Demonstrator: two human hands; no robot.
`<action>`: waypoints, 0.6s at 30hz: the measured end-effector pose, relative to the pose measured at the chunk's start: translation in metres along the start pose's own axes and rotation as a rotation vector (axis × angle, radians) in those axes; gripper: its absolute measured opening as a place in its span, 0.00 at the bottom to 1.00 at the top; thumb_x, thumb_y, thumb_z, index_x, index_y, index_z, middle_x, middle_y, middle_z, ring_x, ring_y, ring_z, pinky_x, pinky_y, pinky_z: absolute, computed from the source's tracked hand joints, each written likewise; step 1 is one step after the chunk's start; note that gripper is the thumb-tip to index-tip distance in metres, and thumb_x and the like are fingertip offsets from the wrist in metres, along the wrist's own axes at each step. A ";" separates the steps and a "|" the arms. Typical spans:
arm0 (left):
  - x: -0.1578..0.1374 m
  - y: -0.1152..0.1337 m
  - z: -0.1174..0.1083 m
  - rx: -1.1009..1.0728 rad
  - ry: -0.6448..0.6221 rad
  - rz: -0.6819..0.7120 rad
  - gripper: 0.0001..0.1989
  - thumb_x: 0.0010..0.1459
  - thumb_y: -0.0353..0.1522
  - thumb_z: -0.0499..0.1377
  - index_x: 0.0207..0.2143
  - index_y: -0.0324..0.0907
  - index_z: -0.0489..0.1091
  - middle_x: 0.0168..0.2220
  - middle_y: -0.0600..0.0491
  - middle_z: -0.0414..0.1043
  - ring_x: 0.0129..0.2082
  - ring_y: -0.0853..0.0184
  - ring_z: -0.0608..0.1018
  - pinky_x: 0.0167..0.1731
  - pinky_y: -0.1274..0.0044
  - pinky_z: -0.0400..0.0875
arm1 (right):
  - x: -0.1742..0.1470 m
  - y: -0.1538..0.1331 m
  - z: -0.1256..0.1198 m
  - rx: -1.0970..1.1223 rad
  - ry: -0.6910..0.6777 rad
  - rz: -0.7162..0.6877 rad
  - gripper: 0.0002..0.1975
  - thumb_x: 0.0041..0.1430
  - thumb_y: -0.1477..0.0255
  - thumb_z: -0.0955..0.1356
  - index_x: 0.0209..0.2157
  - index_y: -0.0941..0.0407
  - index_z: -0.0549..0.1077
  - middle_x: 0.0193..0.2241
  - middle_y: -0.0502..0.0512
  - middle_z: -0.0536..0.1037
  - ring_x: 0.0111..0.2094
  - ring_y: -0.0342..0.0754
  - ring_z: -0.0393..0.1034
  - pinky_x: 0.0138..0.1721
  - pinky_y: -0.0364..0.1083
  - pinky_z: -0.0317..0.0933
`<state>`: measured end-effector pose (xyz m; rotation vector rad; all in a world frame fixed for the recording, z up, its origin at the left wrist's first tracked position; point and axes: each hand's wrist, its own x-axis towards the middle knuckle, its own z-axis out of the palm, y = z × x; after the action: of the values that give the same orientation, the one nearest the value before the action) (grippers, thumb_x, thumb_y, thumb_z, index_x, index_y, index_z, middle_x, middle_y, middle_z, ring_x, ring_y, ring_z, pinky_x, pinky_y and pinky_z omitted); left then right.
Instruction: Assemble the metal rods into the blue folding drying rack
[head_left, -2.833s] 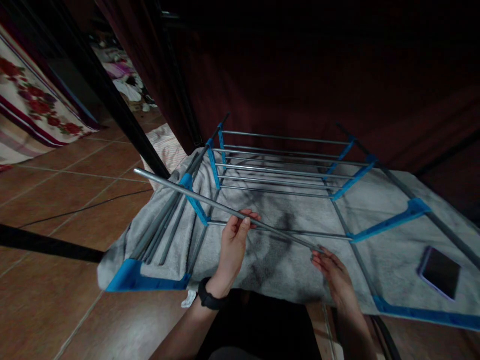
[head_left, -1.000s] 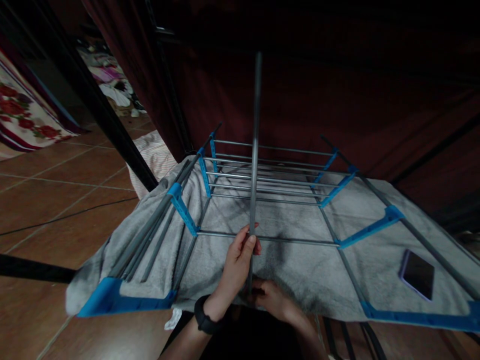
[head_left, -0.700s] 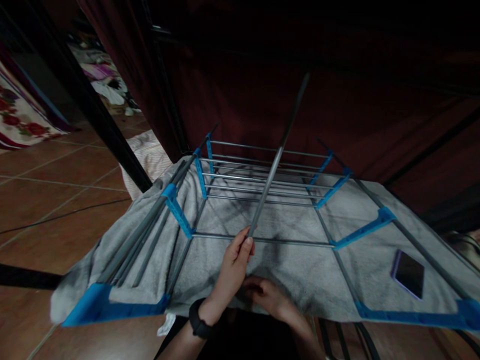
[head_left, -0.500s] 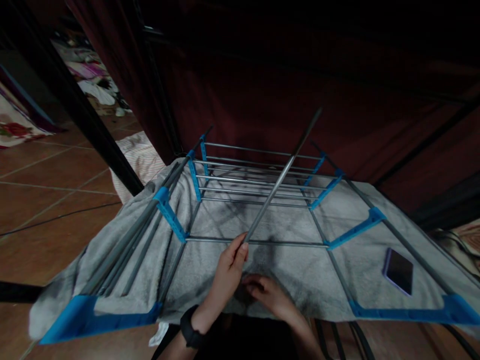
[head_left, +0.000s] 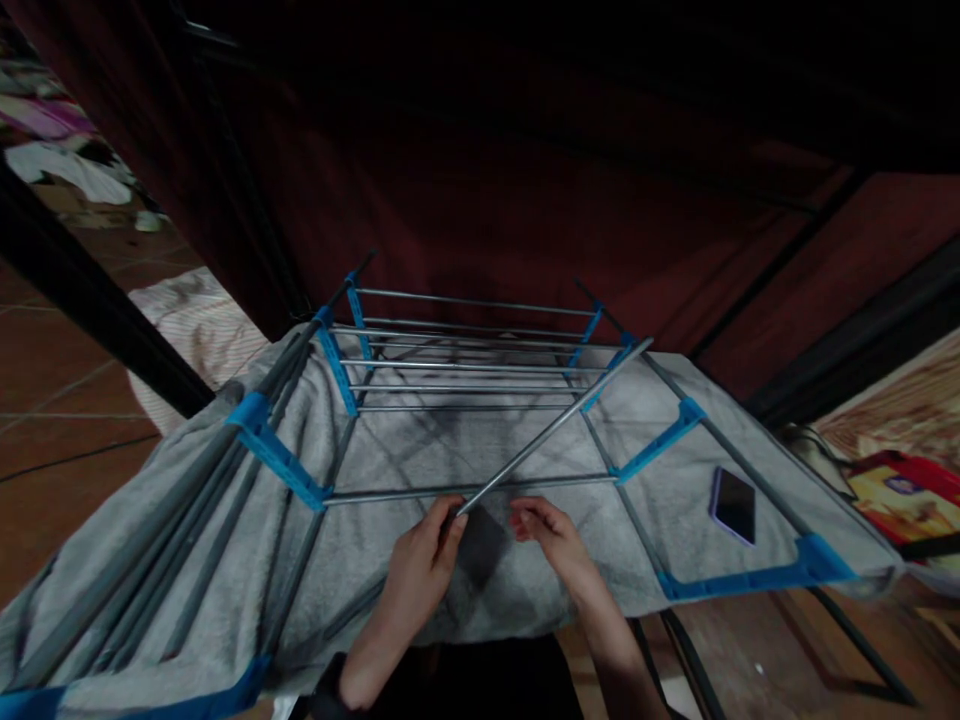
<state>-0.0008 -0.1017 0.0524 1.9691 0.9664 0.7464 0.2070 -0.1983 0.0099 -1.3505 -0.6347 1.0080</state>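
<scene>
My left hand (head_left: 421, 568) is closed around the near end of a thin grey metal tube (head_left: 551, 428). The tube slants up to the right, and its far end crosses in front of a blue bracket at the back right. My right hand (head_left: 553, 545) is a little to the right of that grip, fingers loosely bent and apart, holding nothing. Around the hands stands a partly assembled rack (head_left: 480, 490) of grey tubes and blue plastic brackets. Its nearest crossbar runs just beyond both hands.
Several loose grey tubes (head_left: 176, 535) lie along the left side on the grey blanket (head_left: 465, 445). At right rests a phone (head_left: 735, 505). Behind the rack hangs a dark red curtain (head_left: 450, 210). A red and yellow package (head_left: 900, 505) sits at far right.
The tube in my left hand has swung down to the right. My right hand has moved forward and its fingers have loosened. The view has shifted to the right.
</scene>
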 end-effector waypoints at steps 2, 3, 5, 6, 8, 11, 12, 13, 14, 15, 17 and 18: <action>0.000 -0.004 0.001 0.038 -0.014 0.024 0.18 0.70 0.45 0.51 0.50 0.47 0.74 0.40 0.50 0.84 0.39 0.58 0.86 0.41 0.70 0.79 | 0.000 -0.011 -0.004 0.054 0.081 -0.020 0.26 0.47 0.46 0.79 0.39 0.51 0.84 0.33 0.55 0.84 0.34 0.51 0.77 0.39 0.51 0.72; 0.000 -0.006 0.001 0.057 -0.021 0.035 0.18 0.70 0.45 0.51 0.50 0.47 0.73 0.41 0.50 0.84 0.39 0.58 0.86 0.41 0.70 0.79 | -0.001 -0.017 -0.006 0.090 0.118 -0.028 0.25 0.48 0.47 0.80 0.40 0.51 0.84 0.34 0.55 0.84 0.34 0.51 0.77 0.40 0.51 0.72; 0.000 -0.009 0.002 0.094 -0.036 0.057 0.17 0.71 0.44 0.50 0.50 0.47 0.73 0.41 0.51 0.84 0.40 0.58 0.87 0.41 0.69 0.79 | -0.002 -0.027 -0.008 0.170 0.177 -0.041 0.24 0.48 0.50 0.81 0.40 0.51 0.84 0.35 0.55 0.85 0.35 0.50 0.77 0.42 0.50 0.72; 0.001 -0.010 0.002 0.111 -0.049 0.067 0.17 0.71 0.44 0.50 0.50 0.48 0.73 0.42 0.51 0.85 0.40 0.58 0.87 0.41 0.70 0.79 | -0.003 -0.031 -0.009 0.209 0.198 -0.046 0.23 0.47 0.52 0.81 0.40 0.51 0.84 0.35 0.54 0.85 0.35 0.49 0.77 0.42 0.49 0.72; 0.001 -0.013 0.002 0.142 -0.077 0.084 0.16 0.72 0.44 0.50 0.50 0.48 0.73 0.41 0.52 0.85 0.40 0.58 0.87 0.40 0.70 0.79 | -0.003 -0.039 -0.011 0.273 0.234 -0.055 0.22 0.46 0.55 0.82 0.41 0.51 0.84 0.36 0.54 0.85 0.36 0.49 0.77 0.42 0.49 0.73; 0.000 -0.018 0.003 0.173 -0.103 0.105 0.16 0.72 0.43 0.50 0.50 0.48 0.73 0.40 0.53 0.85 0.39 0.59 0.87 0.38 0.70 0.79 | -0.004 -0.045 -0.014 0.341 0.281 -0.068 0.21 0.47 0.58 0.82 0.42 0.50 0.84 0.39 0.54 0.85 0.39 0.49 0.79 0.43 0.48 0.73; 0.000 -0.019 0.003 0.180 -0.106 0.112 0.16 0.72 0.43 0.49 0.50 0.48 0.73 0.40 0.52 0.85 0.38 0.59 0.87 0.38 0.70 0.79 | -0.004 -0.046 -0.015 0.362 0.291 -0.075 0.21 0.47 0.59 0.82 0.43 0.50 0.83 0.40 0.54 0.86 0.40 0.49 0.79 0.44 0.48 0.73; 0.000 -0.021 0.003 0.185 -0.110 0.120 0.16 0.72 0.42 0.49 0.50 0.48 0.73 0.41 0.52 0.85 0.38 0.59 0.87 0.38 0.70 0.79 | -0.004 -0.047 -0.017 0.382 0.293 -0.082 0.21 0.48 0.60 0.82 0.44 0.50 0.83 0.42 0.54 0.85 0.41 0.49 0.79 0.45 0.48 0.74; 0.000 -0.022 0.004 0.190 -0.116 0.127 0.16 0.72 0.42 0.49 0.50 0.48 0.73 0.41 0.52 0.85 0.38 0.59 0.87 0.38 0.70 0.79 | -0.004 -0.048 -0.018 0.402 0.291 -0.091 0.20 0.50 0.61 0.82 0.45 0.49 0.83 0.43 0.54 0.85 0.43 0.49 0.79 0.46 0.49 0.74; 0.000 -0.024 0.004 0.196 -0.125 0.132 0.16 0.72 0.42 0.49 0.50 0.47 0.73 0.41 0.52 0.85 0.39 0.59 0.87 0.39 0.70 0.79 | -0.004 -0.048 -0.019 0.421 0.288 -0.102 0.19 0.51 0.62 0.81 0.45 0.49 0.83 0.43 0.54 0.85 0.44 0.50 0.79 0.48 0.49 0.74; 0.000 -0.026 0.005 0.210 -0.149 0.135 0.16 0.72 0.41 0.49 0.51 0.47 0.73 0.41 0.51 0.85 0.39 0.59 0.87 0.40 0.70 0.79 | -0.005 -0.047 -0.021 0.450 0.285 -0.125 0.17 0.52 0.63 0.80 0.45 0.48 0.82 0.43 0.54 0.85 0.46 0.51 0.79 0.50 0.50 0.74; -0.001 -0.027 0.005 0.217 -0.160 0.135 0.16 0.73 0.41 0.49 0.51 0.47 0.73 0.41 0.51 0.85 0.40 0.59 0.87 0.41 0.70 0.80 | -0.005 -0.047 -0.022 0.458 0.286 -0.138 0.16 0.53 0.63 0.80 0.44 0.47 0.82 0.43 0.54 0.84 0.47 0.52 0.79 0.51 0.51 0.74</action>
<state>-0.0072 -0.0936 0.0269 2.2638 0.8547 0.5651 0.2338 -0.2095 0.0529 -1.0038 -0.2548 0.7700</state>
